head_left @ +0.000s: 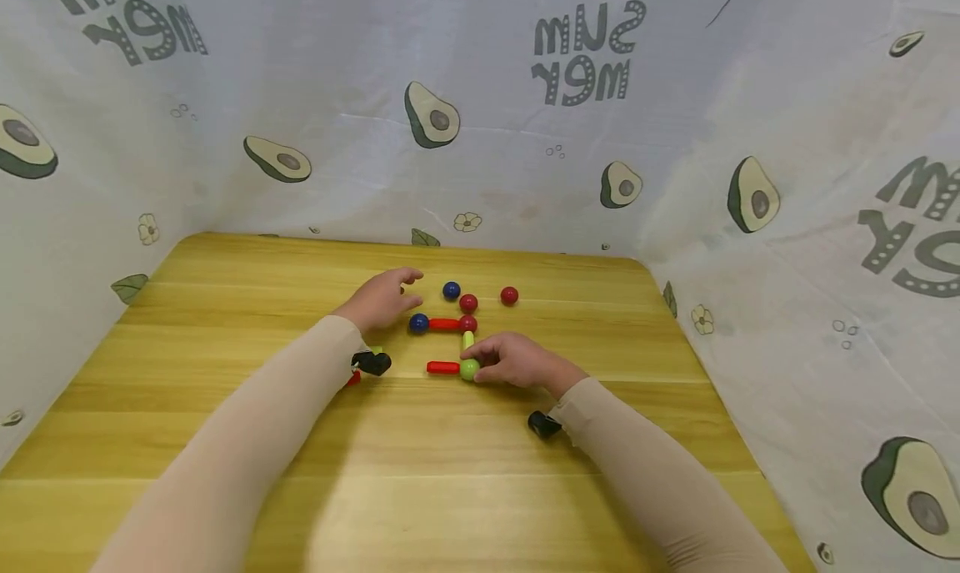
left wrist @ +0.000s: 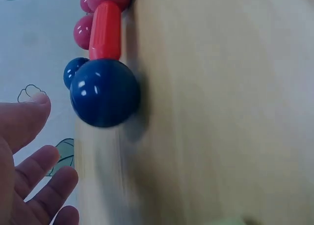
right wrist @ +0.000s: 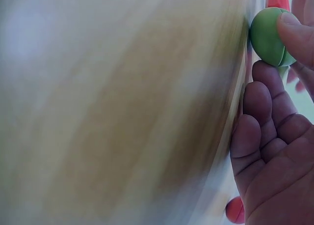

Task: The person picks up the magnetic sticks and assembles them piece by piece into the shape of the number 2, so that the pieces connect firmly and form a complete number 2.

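Note:
My right hand (head_left: 517, 360) grips a green ball (head_left: 469, 369) between thumb and fingers; in the right wrist view the thumb lies on that ball (right wrist: 267, 37). A red rod (head_left: 442, 368) sticks out from it to the left. A light green rod (head_left: 468, 339) runs from it toward a red ball (head_left: 468, 324). From there another red rod (head_left: 444, 324) leads left to a blue ball (head_left: 419, 324). My left hand (head_left: 381, 299) hovers just behind and left of the blue ball, its fingers apart and holding nothing; the left wrist view shows its fingers (left wrist: 51, 190) beside the blue ball (left wrist: 104, 92).
Behind the joined pieces lie a loose blue ball (head_left: 452, 290), a red ball (head_left: 468, 304) and another red ball (head_left: 509, 295) farther right. A red piece (head_left: 354, 378) is partly hidden under the left wrist. A printed sheet (head_left: 495, 189) rises behind the wooden table (head_left: 420, 490).

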Demonstrator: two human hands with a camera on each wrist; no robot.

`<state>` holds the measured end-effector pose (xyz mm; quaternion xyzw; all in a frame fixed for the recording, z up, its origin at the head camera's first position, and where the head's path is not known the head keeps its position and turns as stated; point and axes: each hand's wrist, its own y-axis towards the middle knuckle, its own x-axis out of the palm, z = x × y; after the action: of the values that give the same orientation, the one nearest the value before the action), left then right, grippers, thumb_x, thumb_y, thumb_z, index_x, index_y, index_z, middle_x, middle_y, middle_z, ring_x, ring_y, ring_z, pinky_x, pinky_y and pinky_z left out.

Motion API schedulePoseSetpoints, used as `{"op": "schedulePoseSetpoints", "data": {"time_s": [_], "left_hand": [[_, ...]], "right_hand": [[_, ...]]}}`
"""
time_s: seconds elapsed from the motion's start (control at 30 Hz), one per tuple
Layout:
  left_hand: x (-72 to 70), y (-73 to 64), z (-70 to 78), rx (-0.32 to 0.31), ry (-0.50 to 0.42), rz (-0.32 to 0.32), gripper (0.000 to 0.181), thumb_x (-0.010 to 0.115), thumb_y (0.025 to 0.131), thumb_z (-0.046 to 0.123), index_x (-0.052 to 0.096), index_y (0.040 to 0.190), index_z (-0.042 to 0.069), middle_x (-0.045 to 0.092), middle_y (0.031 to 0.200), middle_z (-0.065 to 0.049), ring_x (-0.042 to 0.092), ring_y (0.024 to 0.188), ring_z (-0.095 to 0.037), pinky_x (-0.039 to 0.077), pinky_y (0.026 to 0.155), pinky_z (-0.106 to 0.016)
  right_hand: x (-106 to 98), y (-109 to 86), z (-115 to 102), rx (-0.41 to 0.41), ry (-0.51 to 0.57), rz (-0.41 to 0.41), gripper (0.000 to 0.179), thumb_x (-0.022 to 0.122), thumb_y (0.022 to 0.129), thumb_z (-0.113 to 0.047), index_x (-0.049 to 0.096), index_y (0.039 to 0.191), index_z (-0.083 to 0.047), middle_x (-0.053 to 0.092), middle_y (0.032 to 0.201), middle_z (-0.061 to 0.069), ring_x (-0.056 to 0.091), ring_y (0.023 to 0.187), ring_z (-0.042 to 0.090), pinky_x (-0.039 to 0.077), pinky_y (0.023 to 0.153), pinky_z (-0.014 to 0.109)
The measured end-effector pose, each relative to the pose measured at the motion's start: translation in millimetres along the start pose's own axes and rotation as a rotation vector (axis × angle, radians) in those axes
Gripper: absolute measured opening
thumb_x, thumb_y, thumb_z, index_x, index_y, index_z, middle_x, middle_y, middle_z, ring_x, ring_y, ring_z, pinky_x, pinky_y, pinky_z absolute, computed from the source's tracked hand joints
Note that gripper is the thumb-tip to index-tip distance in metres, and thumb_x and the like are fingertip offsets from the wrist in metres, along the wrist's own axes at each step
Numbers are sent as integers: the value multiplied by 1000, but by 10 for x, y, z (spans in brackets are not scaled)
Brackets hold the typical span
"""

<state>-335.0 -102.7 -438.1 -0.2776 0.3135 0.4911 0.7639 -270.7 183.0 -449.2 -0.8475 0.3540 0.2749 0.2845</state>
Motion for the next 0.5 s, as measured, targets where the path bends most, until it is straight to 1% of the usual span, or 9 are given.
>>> {"op": "schedulePoseSetpoints", "data": {"time_s": [0.1,0.23,0.37,0.5], "left_hand": [[42,162,51,4,41,-19,58,62,108,30,43,160,14,50,160,-15,52,144,-38,40,121,-55],[94,315,139,10,85,-43,56,61,108,30,45,160,16,51,160,-14,51,146,-37,39,123,-54],[164,409,241,2,103,-64,55,61,108,27,45,160,18,49,162,-13,48,148,-36,38,124,-53],[235,447,323,7,136,-82,56,59,109,25,43,162,18,47,164,-13,45,151,-35,36,125,-52]], "right_hand": [[5,-4,19,-3,4,1,35,77,98,-18,75,132,-18,75,115,-2,62,98,14,55,96,33],[19,5,36,-4,8,4,35,77,98,-18,75,132,-17,75,115,-2,62,98,13,55,95,31],[19,3,40,-11,13,2,35,77,97,-15,75,132,-16,75,115,-1,63,98,12,55,95,31],[13,-10,35,-12,15,1,35,77,97,-14,74,132,-15,76,116,0,63,98,12,55,95,30]]}}
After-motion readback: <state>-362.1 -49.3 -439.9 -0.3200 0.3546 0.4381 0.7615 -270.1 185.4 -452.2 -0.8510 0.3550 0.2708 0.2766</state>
